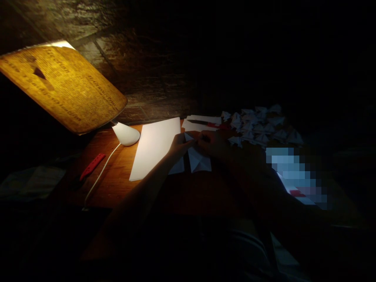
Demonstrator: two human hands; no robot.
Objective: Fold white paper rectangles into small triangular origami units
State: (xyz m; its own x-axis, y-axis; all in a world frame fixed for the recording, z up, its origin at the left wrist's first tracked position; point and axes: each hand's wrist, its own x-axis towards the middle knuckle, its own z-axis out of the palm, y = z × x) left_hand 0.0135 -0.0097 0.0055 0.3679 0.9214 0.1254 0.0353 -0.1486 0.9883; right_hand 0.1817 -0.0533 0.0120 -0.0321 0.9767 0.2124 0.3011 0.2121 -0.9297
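Note:
In dim lamplight both my hands meet over a small folded piece of white paper (197,160) on a wooden table (117,184). My left hand (179,145) pinches the paper's upper left corner. My right hand (212,144) is closed on its upper right part, fingers curled in shadow. The folded piece lies just right of a flat white sheet (155,147).
A lamp with a yellow printed shade (63,88) and white base (126,134) stands at the left, its cord trailing forward. A red strip (92,166) lies left of the sheet. Scissors with red handles (210,125) rest on paper behind. Several folded paper pieces (258,125) pile at the right.

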